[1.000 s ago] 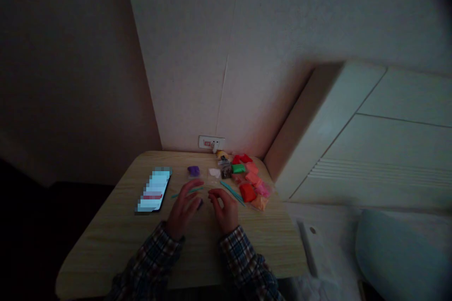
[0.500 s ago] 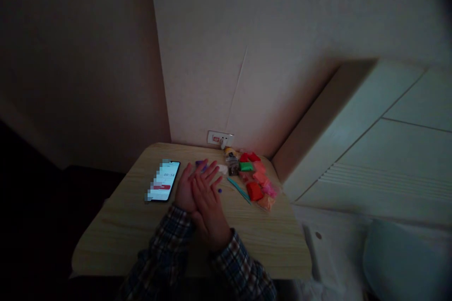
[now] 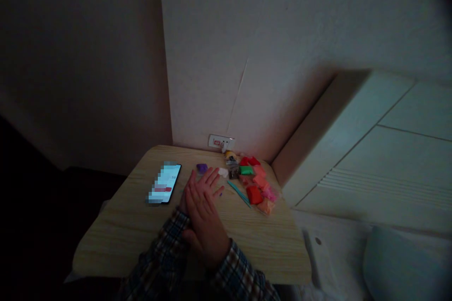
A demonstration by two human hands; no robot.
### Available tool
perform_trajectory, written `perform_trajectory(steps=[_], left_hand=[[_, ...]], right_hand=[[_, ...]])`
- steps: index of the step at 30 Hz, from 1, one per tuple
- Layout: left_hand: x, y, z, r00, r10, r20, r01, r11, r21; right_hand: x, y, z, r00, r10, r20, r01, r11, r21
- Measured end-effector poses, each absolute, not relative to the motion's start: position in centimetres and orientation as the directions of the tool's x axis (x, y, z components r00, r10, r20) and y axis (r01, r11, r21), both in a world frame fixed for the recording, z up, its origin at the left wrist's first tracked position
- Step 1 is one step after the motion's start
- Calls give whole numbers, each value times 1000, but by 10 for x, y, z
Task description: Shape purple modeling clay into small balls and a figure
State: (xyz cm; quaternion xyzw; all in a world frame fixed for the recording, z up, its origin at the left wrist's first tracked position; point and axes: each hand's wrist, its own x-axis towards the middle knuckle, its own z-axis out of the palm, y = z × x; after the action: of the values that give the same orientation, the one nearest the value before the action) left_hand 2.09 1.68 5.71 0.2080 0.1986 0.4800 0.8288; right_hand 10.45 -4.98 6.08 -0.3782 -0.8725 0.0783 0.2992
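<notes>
Nearest to us, our plaid sleeves lead to two bare hands over the wooden table (image 3: 106, 249). Our right hand (image 3: 208, 228) lies flat across our left hand (image 3: 210, 181), palms meeting. The right fingers are straight and close together; the left ones reach out beyond them, straight and parted. Neither hand is clenched, and we can't tell whether something small is pressed between the palms.

Just beside the left fingertips, on their right, a tiny purple piece (image 3: 221, 194) sits loose on the wood. Farther right of the fingers lies a slim turquoise tool (image 3: 239, 194), perhaps two together, with neither hand on it. To the left of the fingers, well apart, is a lit phone (image 3: 165, 183).

Just beyond the fingertips we have a purple packet (image 3: 202, 168) and a white packet (image 3: 223, 172). Past the tool are a red packet (image 3: 254, 194), a green packet (image 3: 246, 170) and a peach packet (image 3: 265, 206), heaped with other colours. Farthest off, a wall socket (image 3: 221, 142) holds a plug.

As for progress, we judge it early: one purple bit is out, the visible colours mostly look bagged, and no joined-up shape shows. How much is left, we can't tell.
</notes>
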Motion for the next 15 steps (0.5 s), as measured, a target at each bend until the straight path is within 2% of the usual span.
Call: perform_trajectory(steps=[3,7,12,15], left_hand=[[22,16,59,441,894,-74,-738,408,537],[18,21,64,326,945,0,-813,281,510],[21,26,53,436,899,32,-777,358,518],[25,25,46,399,910,108,-784,278,555]], right_hand=[[105,-44,58,-400,779,482,680,605,-414],[104,-45,54,-477,764,434,658,638,-401],[105,-44,54,-418,785,457,698,599,-391],[109,-42,56,-441,784,436,698,605,-383]])
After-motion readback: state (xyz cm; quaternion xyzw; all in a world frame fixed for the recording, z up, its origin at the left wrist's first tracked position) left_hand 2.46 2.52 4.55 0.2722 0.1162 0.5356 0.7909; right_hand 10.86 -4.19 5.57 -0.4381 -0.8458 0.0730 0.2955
